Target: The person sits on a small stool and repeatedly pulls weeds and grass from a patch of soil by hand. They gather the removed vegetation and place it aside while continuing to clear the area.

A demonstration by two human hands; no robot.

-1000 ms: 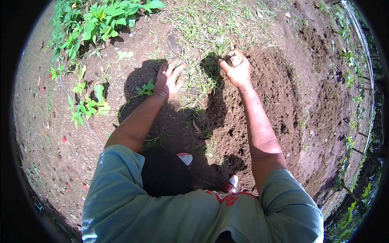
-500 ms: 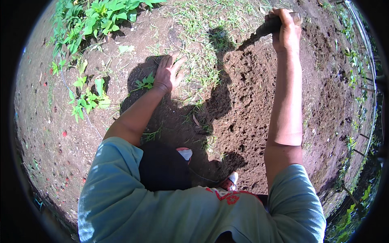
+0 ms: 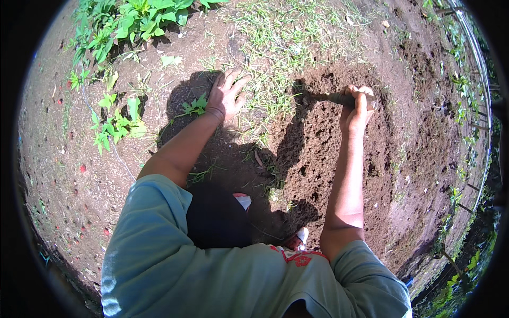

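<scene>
My left hand (image 3: 226, 96) rests on the ground beside a small green seedling (image 3: 197, 106) and a patch of short grass (image 3: 268, 42), fingers apart and slightly bent. My right hand (image 3: 356, 112) is closed round the dark handle of a hand digging tool (image 3: 335, 98). The tool lies roughly level, pointing left, with its dark end in or just over the loose, crumbly brown soil (image 3: 315, 148) at the grass's edge; shadow hides the exact contact.
Leafy green plants (image 3: 143, 18) grow at upper left, with smaller ones (image 3: 119, 127) below along a thin line (image 3: 119, 159). A pale curved border (image 3: 472, 42) with stakes and plants runs down the right rim. My shoe (image 3: 299, 238) is near lower centre.
My right hand rose up and right with the tool, then came back down to the soil, lower and further right than at first. My left hand shifted slightly upward on the ground.
</scene>
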